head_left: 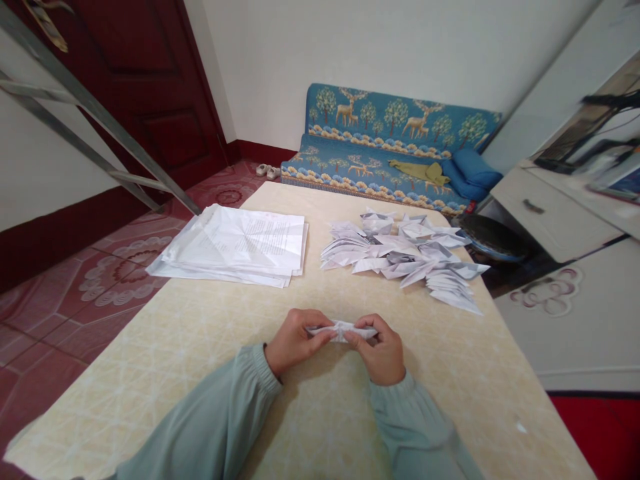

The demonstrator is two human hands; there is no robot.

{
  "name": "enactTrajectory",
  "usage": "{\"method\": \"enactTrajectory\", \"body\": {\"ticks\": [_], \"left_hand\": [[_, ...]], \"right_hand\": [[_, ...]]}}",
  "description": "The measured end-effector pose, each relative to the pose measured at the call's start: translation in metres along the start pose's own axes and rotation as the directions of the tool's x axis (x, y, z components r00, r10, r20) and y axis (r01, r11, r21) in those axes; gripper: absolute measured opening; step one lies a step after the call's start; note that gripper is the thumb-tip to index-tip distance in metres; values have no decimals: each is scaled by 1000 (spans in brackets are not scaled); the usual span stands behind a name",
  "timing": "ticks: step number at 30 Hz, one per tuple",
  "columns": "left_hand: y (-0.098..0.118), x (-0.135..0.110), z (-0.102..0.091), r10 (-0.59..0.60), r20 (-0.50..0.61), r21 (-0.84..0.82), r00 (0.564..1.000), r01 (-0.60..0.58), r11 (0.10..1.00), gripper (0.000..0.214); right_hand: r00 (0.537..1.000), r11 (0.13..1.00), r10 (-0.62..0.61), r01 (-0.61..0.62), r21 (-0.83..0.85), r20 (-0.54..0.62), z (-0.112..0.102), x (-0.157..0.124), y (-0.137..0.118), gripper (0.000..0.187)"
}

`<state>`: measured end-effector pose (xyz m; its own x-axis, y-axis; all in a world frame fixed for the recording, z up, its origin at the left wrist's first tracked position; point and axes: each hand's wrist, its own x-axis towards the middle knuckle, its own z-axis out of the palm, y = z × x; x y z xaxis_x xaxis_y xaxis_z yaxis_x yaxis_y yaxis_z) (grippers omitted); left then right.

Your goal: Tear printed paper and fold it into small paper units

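Note:
A small folded piece of white paper [341,328] is held level between my two hands, just above the table's near half. My left hand [299,340] pinches its left end, with the thumb on the near side. On the other end, my right hand [379,348] grips it the same way, both thumbs close to the middle. Beyond my hands to the right lies a heap of folded white paper pieces [405,250] with pointed ends, some nested in rows. To the left is a stack of creased, printed paper sheets [235,240].
The cream patterned table [320,413] fills the foreground. Behind it stands a blue sofa [345,157] with deer patterns. A metal ladder [95,107] leans at left by a dark red door [145,73]. A white drawer cabinet [555,213] stands at right.

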<state>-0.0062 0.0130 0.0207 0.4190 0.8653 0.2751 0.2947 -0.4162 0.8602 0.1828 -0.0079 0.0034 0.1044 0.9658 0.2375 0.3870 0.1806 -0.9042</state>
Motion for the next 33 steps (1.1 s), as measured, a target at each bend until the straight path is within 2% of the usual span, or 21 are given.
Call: {"method": "enactTrajectory", "body": {"ticks": [7, 12, 15, 19, 21, 25, 28, 30, 33], "left_hand": [[-3, 0, 1, -21, -15, -88, 1000, 20, 996, 28], [-5, -1, 3, -180, -88, -185, 980, 162, 969, 43], [-6, 0, 4, -254, -126, -243, 959, 218, 945, 44], [-8, 3, 4, -350, -148, -389, 925, 270, 881, 39], [-9, 3, 3, -356, -144, -455, 923, 258, 852, 43], [-10, 3, 3, -301, -77, -592, 951, 199, 781, 62], [-10, 4, 5, -294, -50, -709, 955, 173, 683, 77], [-10, 4, 7, -285, -38, -743, 958, 164, 649, 71], [-8, 4, 9, -242, 3, -729, 970, 168, 664, 35]], "right_hand": [[995, 1000, 15, -17, -22, -99, 1, -1, -4, 19], [994, 998, 51, -54, -31, -100, 2, -3, -5, 23], [997, 998, 53, -55, -28, -49, 1, -3, -6, 22], [996, 1000, -3, 2, 10, 93, 2, -2, -5, 24], [990, 997, 38, -46, 59, 139, 4, -2, -5, 23], [964, 951, 193, -229, 207, 181, 6, -4, -10, 22], [960, 931, 222, -261, 255, 170, 5, -5, -16, 24], [964, 929, 216, -252, 270, 154, 5, -5, -19, 24], [970, 930, 202, -233, 284, 134, 8, -7, -21, 25]]}}
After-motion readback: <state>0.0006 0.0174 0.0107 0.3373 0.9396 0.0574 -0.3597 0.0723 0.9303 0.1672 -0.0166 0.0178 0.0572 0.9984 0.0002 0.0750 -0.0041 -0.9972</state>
